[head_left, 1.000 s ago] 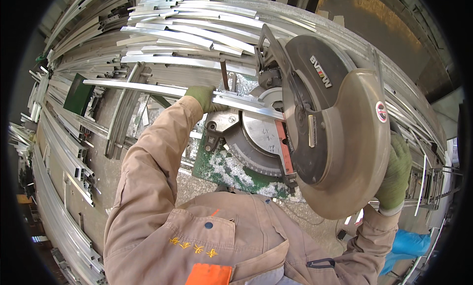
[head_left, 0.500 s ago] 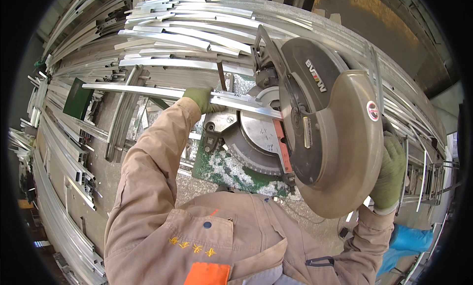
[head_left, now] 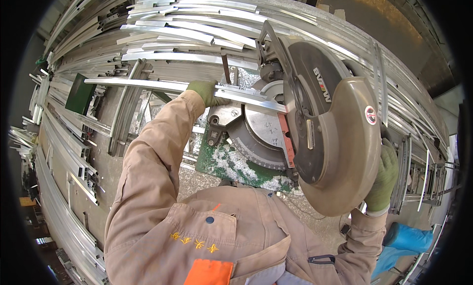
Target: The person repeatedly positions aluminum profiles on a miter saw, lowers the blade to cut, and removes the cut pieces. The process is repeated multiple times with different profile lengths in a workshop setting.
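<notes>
A miter saw [head_left: 340, 142] with a brown-grey blade guard and a round angle scale [head_left: 263, 156] stands in front of me. My left hand [head_left: 203, 91], in a green glove, is closed around a long silver metal profile [head_left: 140, 84] at the left of the saw's turntable. The profile lies along the fence, its right end reaching the red insert strip [head_left: 286, 137] under the guard. At the right of the guard, my right hand [head_left: 388, 174], also gloved, wraps the saw's handle; the guard hides part of its fingers. The blade itself is hidden.
Long metal profiles [head_left: 187, 33] are piled behind the saw, with more stacks [head_left: 64, 196] at the left. Metal shavings [head_left: 229, 164] cover the green base plate. A dark green panel [head_left: 80, 95] stands far left, and a blue wrapped bundle [head_left: 409, 238] lies at lower right.
The saw head has come down a little, with my right hand on it. My left hand keeps its hold on the profile. The whole view has shifted slightly.
</notes>
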`<state>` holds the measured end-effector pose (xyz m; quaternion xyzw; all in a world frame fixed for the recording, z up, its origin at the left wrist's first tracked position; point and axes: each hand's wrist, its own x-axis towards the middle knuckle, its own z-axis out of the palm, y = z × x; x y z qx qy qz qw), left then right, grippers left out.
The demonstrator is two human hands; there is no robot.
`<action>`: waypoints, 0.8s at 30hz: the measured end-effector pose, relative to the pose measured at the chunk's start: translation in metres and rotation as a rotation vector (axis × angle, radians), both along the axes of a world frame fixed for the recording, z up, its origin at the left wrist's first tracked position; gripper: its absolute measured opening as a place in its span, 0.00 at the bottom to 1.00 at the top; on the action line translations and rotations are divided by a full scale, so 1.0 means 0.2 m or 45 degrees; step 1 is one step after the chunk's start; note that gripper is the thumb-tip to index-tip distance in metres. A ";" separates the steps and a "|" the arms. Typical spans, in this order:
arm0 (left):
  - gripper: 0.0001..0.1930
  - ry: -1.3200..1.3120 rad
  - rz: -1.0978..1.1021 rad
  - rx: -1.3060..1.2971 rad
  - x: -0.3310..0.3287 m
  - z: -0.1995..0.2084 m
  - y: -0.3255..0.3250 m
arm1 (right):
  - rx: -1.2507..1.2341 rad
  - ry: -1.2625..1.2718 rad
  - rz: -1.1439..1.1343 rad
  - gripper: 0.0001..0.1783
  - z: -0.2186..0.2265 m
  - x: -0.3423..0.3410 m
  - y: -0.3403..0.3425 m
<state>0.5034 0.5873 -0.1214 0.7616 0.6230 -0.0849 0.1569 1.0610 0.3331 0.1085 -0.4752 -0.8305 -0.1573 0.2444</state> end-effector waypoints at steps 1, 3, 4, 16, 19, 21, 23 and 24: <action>0.79 0.017 -0.002 -0.015 0.00 0.00 0.00 | -0.001 -0.004 -0.005 0.22 -0.02 0.00 -0.01; 0.79 0.016 -0.008 -0.011 0.00 0.01 0.00 | -0.003 -0.015 -0.022 0.22 -0.05 0.01 -0.02; 0.79 0.015 -0.010 -0.009 0.00 0.01 0.00 | 0.006 -0.020 -0.024 0.22 -0.06 0.01 -0.03; 0.59 -0.054 -0.047 0.185 -0.07 -0.04 -0.02 | 0.064 -0.022 -0.097 0.22 -0.15 -0.07 -0.09; 0.60 -0.075 -0.090 0.086 0.06 0.11 -0.02 | 0.024 -0.074 -0.102 0.24 -0.10 0.02 -0.09; 0.59 -0.111 -0.097 0.128 -0.02 0.04 -0.02 | -0.032 0.071 -0.093 0.25 0.09 -0.09 -0.01; 0.58 -0.148 -0.127 0.174 -0.04 0.03 -0.03 | -0.070 0.170 -0.172 0.27 0.26 -0.15 0.07; 0.57 -0.172 -0.147 0.202 -0.04 0.03 -0.04 | -0.015 0.208 -0.199 0.29 0.32 -0.17 0.12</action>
